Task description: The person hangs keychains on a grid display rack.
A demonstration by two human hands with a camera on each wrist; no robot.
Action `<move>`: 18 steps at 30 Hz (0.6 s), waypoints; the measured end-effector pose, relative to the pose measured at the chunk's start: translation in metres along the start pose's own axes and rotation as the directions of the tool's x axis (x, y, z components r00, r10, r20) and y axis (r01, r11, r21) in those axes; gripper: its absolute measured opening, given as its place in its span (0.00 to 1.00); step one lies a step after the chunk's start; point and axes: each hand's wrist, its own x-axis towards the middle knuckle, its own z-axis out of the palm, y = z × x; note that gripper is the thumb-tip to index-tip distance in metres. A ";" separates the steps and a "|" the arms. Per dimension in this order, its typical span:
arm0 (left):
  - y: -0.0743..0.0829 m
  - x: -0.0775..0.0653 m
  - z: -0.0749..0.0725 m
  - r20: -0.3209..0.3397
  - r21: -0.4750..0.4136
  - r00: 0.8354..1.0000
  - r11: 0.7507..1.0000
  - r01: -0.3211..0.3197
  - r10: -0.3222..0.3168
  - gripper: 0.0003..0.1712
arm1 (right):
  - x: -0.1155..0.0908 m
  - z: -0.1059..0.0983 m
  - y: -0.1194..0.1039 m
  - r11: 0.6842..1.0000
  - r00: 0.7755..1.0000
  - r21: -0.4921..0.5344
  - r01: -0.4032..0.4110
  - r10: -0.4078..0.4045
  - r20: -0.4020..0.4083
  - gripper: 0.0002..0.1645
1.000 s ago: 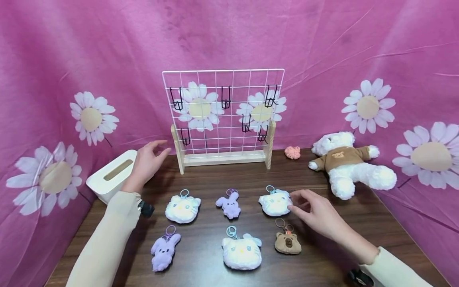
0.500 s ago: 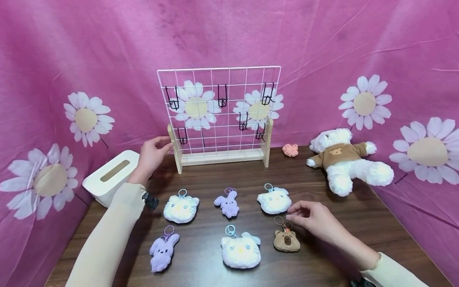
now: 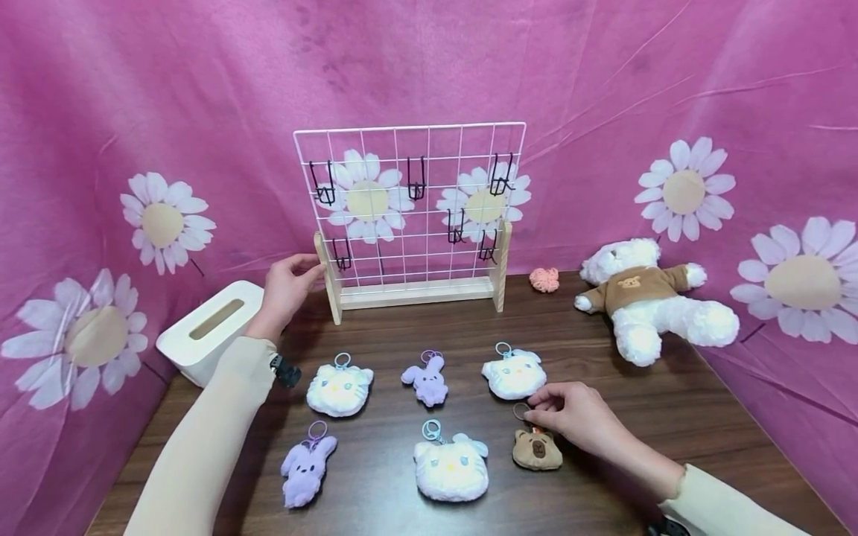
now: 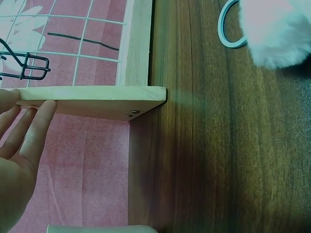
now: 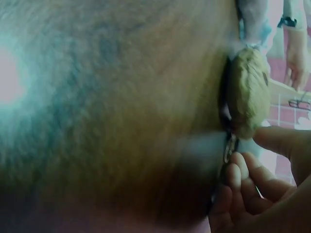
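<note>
A white wire grid rack (image 3: 412, 205) on a wooden stand bears several black hooks. My left hand (image 3: 288, 290) holds its left wooden post (image 4: 92, 94), thumb at the front edge and fingers against the outer face. At the front right lies a brown bear-faced plush keychain (image 3: 537, 450) with a metal ring. My right hand (image 3: 573, 413) is at its ring; in the right wrist view the fingertips are beside the clasp (image 5: 230, 147) and the thumb is apart from them, near the plush. White cat-face keychains (image 3: 515, 374) and purple bunny keychains (image 3: 429, 381) lie around it.
A white tissue box (image 3: 211, 331) stands behind my left forearm. A white teddy bear in a brown shirt (image 3: 643, 298) lies at the back right, with a small pink knitted piece (image 3: 544, 280) to its left. A pink flowered cloth (image 3: 583, 67) surrounds the table.
My left hand has moved right onto the rack's post. My right hand has moved from beside the right cat-face keychain toward me, down to the brown keychain's ring.
</note>
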 end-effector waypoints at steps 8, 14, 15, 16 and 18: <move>-0.002 0.002 0.000 0.010 -0.031 1.000 0.999 0.005 -0.004 0.25 | 0.003 0.010 -0.004 0.997 0.997 -0.034 -0.069 0.067 -0.047 0.13; -0.003 0.002 0.000 0.003 -0.021 1.000 1.000 -0.001 0.002 0.24 | 0.002 0.012 -0.006 0.997 0.996 -0.039 -0.073 0.071 -0.051 0.13; -0.003 0.002 0.000 0.004 -0.024 1.000 1.000 -0.002 0.002 0.24 | 0.002 0.012 -0.006 0.996 0.996 -0.039 -0.075 0.073 -0.050 0.13; -0.003 0.002 0.000 0.003 -0.026 1.000 1.000 -0.003 0.003 0.23 | 0.002 0.012 -0.006 0.996 0.996 -0.039 -0.078 0.076 -0.048 0.13; -0.004 0.002 0.000 0.003 -0.033 1.000 0.999 -0.003 0.003 0.23 | 0.003 0.012 -0.007 0.996 0.996 -0.042 -0.083 0.081 -0.044 0.13</move>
